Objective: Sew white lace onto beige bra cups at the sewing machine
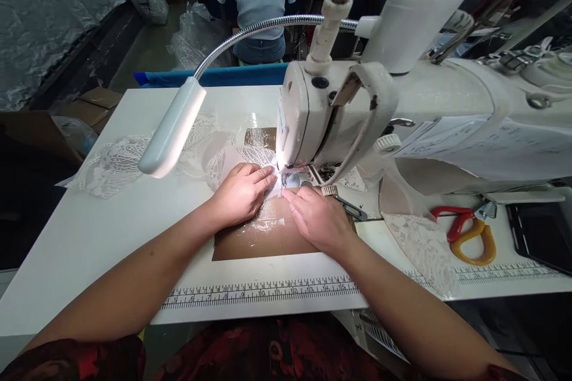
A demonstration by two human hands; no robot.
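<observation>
My left hand [243, 190] lies flat on white lace fabric [134, 158], its fingers stretched toward the needle area. My right hand [317, 217] presses the near edge of the same fabric, fingers together and pointing at the presser foot [292, 178]. Both hands meet just in front of the white sewing machine [402, 125]. The lace trails off to the left over the white table [111, 232]. A brown shiny plate [263, 238] lies under my hands.
A gooseneck lamp [172, 128] hangs over the lace at left. Red and orange scissors [469, 232] and a dark phone [540, 235] lie at right. A printed ruler [259, 293] runs along the front edge. Two people sit at a bench behind.
</observation>
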